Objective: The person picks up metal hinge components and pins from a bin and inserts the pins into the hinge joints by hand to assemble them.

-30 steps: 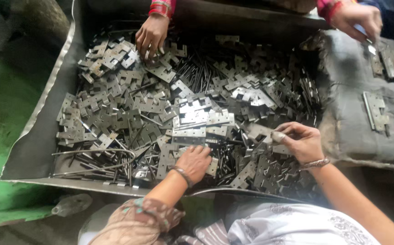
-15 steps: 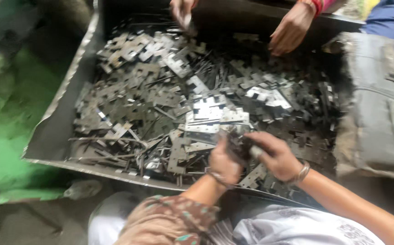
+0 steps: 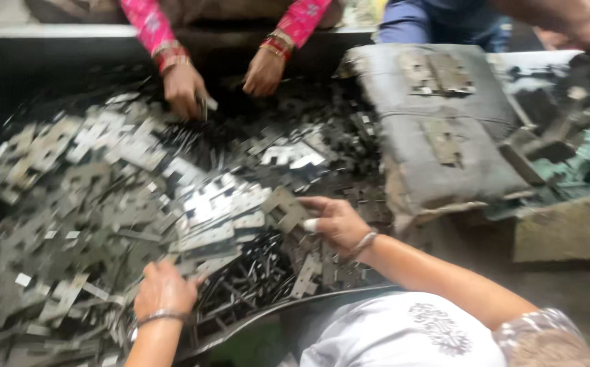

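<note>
A big dark metal tray (image 3: 322, 302) is heaped with grey hinge plates (image 3: 104, 197) and thin metal pins (image 3: 254, 272). My left hand (image 3: 163, 289) lies knuckles-up on the plates near the tray's front rim. Its fingers are bent into the pile, and blur hides whether they grip anything. My right hand (image 3: 335, 221), a bangle at the wrist, reaches in from the right. Its fingertips pinch a hinge plate (image 3: 287, 209) at the middle of the heap.
Another person in pink sleeves works at the far side, with one hand (image 3: 182, 88) on a small piece and the other hand (image 3: 264, 71) in the pile. A grey padded block (image 3: 444, 136) carrying a few hinges stands right of the tray. More scrap metal (image 3: 560, 129) lies beyond the block.
My two hands were together over one piece in the middle; now they are apart, the left lower left on the pile, the right on a plate. The view has shifted right.
</note>
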